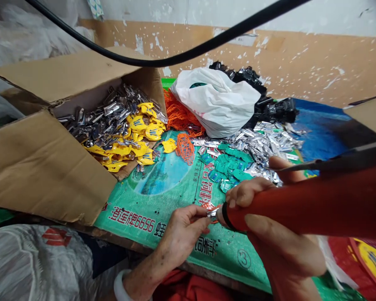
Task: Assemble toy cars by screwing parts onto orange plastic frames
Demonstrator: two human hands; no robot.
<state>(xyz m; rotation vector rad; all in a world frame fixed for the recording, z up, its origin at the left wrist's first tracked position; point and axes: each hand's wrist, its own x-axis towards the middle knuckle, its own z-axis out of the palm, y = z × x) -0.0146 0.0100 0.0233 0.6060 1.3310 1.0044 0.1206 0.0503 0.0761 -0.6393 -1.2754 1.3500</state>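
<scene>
Red tool [301,205] from right, gripped by right hand [283,248]; tip at silver piece [212,213] pinched by left hand [180,234], over green sheet [169,196] near its front edge. Room between left hand and carton [72,79], whose flap [53,171] reaches that edge. Teal pieces [228,165] crowd beyond tip; white bag [219,100] behind, before wall [319,67].

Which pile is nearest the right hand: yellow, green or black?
The green pile, near the right hand; the yellow pile and black pile lie farther off.

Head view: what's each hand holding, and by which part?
Left hand pinches a small silvery piece by its end away from the red tool. Right hand grips that tool around its front, near the black band.
</scene>
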